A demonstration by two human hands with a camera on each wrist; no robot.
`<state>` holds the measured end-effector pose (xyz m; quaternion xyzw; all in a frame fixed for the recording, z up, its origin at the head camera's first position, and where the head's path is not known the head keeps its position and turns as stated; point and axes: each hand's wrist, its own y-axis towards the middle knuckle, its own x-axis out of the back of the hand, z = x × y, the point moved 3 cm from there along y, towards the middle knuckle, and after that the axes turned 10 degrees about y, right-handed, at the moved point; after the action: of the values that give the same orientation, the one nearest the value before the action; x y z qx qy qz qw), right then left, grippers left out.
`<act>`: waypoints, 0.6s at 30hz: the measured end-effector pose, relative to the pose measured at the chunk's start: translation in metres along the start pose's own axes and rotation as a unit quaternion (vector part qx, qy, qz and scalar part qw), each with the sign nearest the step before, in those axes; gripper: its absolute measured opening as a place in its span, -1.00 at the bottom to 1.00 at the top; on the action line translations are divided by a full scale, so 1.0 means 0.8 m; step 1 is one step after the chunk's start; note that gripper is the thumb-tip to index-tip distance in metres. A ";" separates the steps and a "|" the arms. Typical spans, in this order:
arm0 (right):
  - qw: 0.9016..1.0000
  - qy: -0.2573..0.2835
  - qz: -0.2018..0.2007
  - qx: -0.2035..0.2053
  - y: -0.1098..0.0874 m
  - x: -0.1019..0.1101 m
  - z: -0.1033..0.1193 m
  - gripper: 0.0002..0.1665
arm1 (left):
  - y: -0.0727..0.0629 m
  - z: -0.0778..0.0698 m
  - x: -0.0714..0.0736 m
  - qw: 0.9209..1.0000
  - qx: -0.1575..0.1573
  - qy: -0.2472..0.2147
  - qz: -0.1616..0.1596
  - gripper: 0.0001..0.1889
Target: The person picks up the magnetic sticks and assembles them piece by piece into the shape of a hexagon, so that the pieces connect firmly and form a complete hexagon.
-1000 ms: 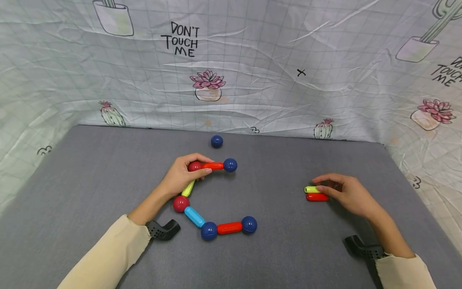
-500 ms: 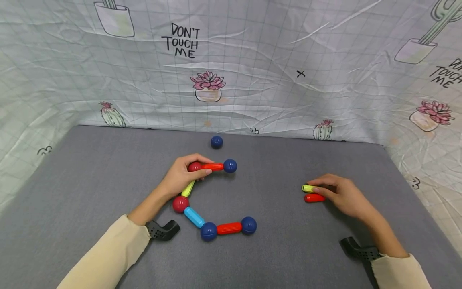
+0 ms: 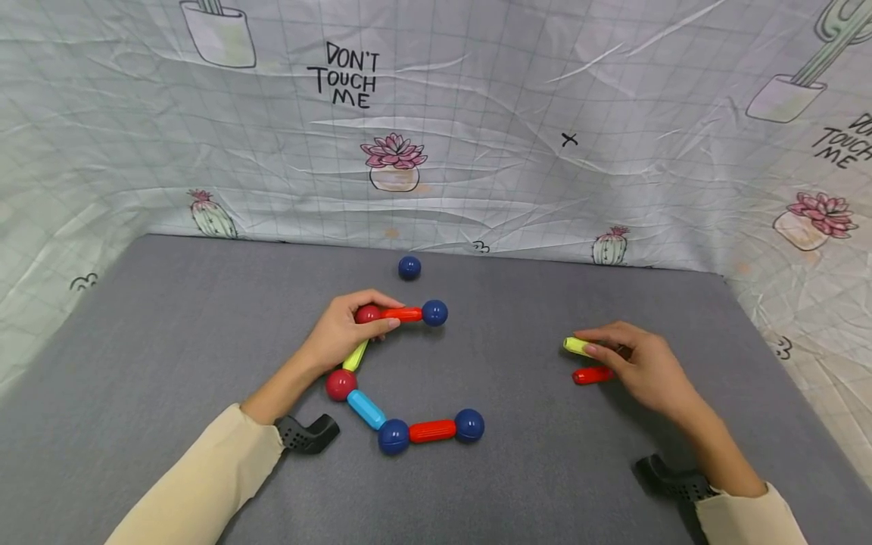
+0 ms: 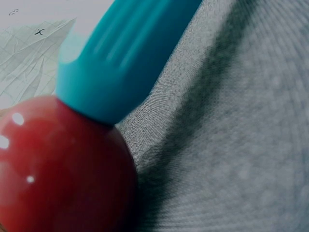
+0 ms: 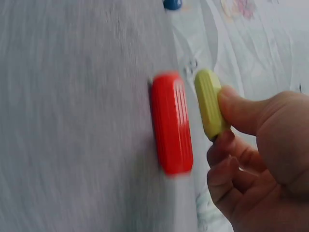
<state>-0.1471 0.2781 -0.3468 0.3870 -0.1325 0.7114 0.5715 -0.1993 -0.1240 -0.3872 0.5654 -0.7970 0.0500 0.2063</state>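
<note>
Stretching across the scene, the grey desk carries a chain of balls and rods on its left half, bent like a C, with its gap facing the right edge. In from the near edge comes the left hand, thumb and fingers curled round the chain's upper red ball: a steadying grip, by the look of it! Over towards the right edge, the right hand is above a loose red rod, pinching a yellow-green rod that looks raised off the desk. Smallest of all, a lone blue ball sits near the far edge, left of its middle. I'd call this the fetching step; the next move seems to call for a careful carry leftwards to the chain, with the left grip firm.
</note>
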 end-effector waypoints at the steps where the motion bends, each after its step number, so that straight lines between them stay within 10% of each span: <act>1: 1.000 0.002 -0.004 0.003 0.001 -0.003 0.005 -0.73 | 0.000 0.000 0.000 1.000 -0.001 -0.001 0.001 -0.76; 18: 0.999 0.038 0.002 0.014 0.048 -0.084 0.076 -0.75 | 0.001 0.001 -0.001 1.000 -0.008 -0.013 -0.005 -0.76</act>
<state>-0.1545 0.1798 -0.3436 0.3674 -0.1015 0.7288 0.5689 -0.2002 -0.1231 -0.3877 0.5685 -0.7971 0.0356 0.2005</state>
